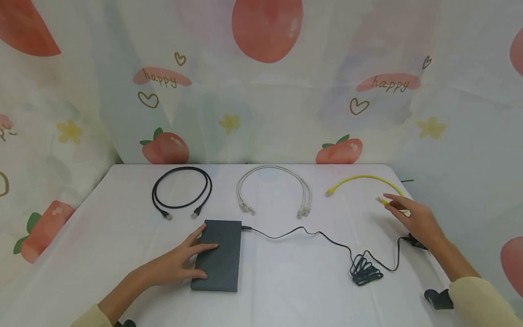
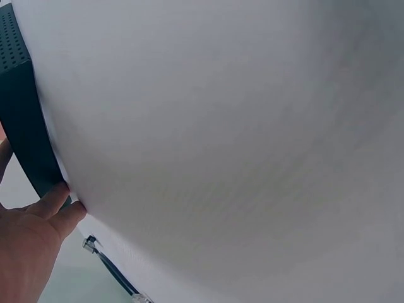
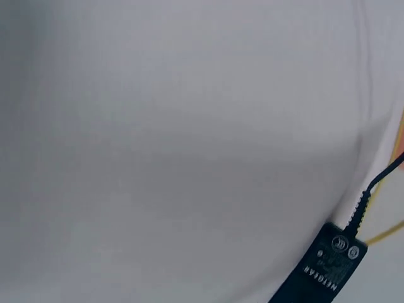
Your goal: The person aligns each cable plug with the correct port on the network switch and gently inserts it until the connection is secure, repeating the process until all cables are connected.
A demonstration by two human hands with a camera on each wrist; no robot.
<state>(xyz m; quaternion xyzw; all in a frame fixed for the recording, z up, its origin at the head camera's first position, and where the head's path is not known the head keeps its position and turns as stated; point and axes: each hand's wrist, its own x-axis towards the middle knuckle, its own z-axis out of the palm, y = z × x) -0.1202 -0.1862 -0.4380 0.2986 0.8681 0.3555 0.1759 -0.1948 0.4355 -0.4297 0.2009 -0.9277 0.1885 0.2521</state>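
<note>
My left hand [image 1: 180,265] rests with fingers spread on a flat dark grey network box [image 1: 222,263]. Thumb and a finger lie on its top, while other fingers touch its left edge. Small vent holes show on the box [image 2: 16,126] in the left wrist view. On the right, my right hand [image 1: 421,222] pinches a yellow network cable [image 1: 369,176] near one plug, lifted off the table. Its other plug lies at the back right. The right hand is out of sight in the right wrist view.
A thin black cord [image 1: 323,234] runs from the box through a tied bundle [image 1: 365,271] to a NETGEAR power adapter [image 3: 322,265] under the right hand. A black network cable [image 1: 180,207] and light grey network cables [image 1: 271,166] lie at the back of the white table [image 1: 122,227].
</note>
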